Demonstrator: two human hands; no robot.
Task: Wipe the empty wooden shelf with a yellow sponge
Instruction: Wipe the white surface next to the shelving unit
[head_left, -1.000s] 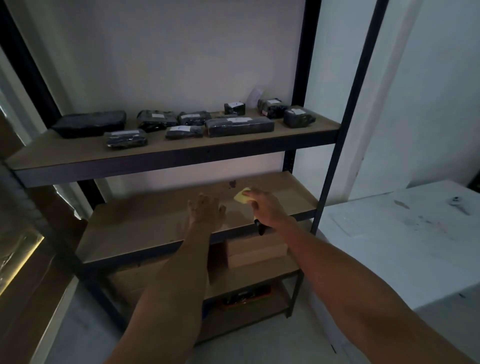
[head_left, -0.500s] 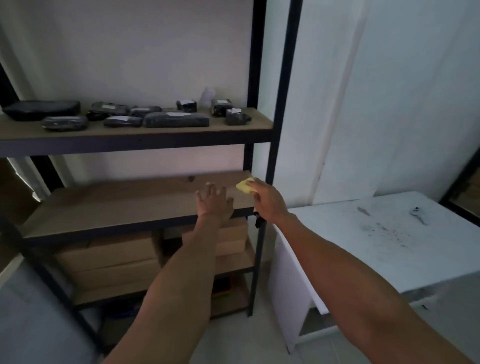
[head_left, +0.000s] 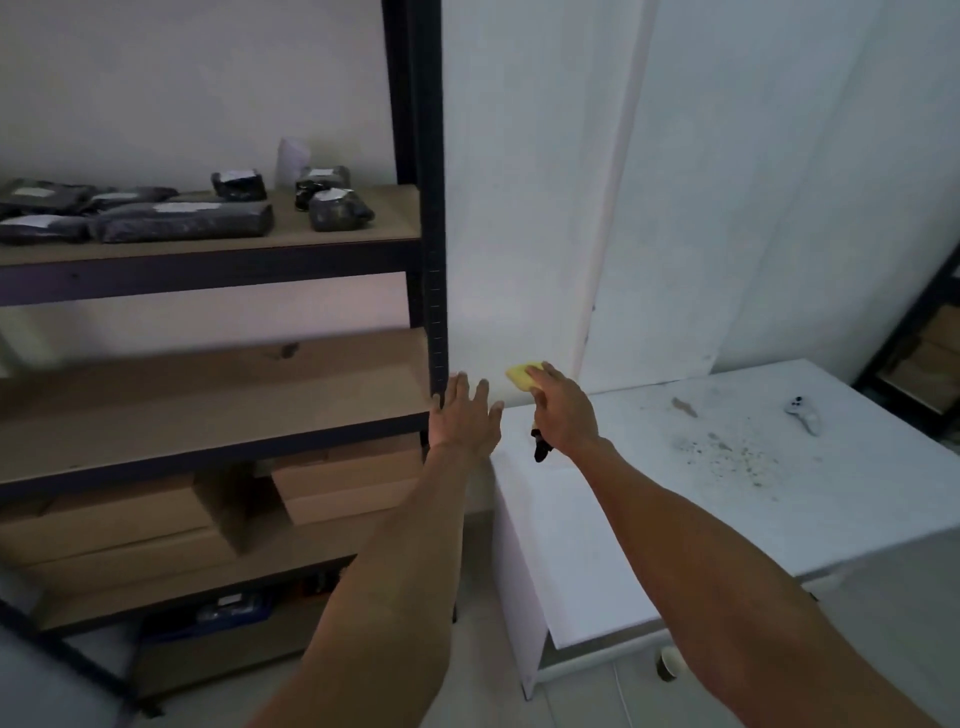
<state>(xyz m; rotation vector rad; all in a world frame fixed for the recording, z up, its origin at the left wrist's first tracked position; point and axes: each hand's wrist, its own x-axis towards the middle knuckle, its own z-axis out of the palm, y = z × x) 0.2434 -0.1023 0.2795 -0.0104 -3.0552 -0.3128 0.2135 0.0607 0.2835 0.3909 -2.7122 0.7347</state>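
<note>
The empty wooden shelf (head_left: 208, 395) is the middle board of a dark metal rack, at left centre. My right hand (head_left: 563, 410) holds the yellow sponge (head_left: 522, 375) in its fingertips, to the right of the rack and above the near corner of a white table. A small dark thing hangs below that hand. My left hand (head_left: 465, 415) is spread with straight fingers at the rack's front right post (head_left: 434, 291), just off the shelf's right end.
The upper shelf (head_left: 337, 234) carries several dark wrapped parcels. Cardboard boxes (head_left: 343, 478) lie on the board below the empty one. The white table (head_left: 727, 499), dusty with specks, stands at right with a small grey object (head_left: 802, 413) on it. Another rack shows at far right.
My view has swung right. Both hands have moved right, off the empty shelf; the sponge has left the board and now hangs beyond the rack's post, over the table's corner.
</note>
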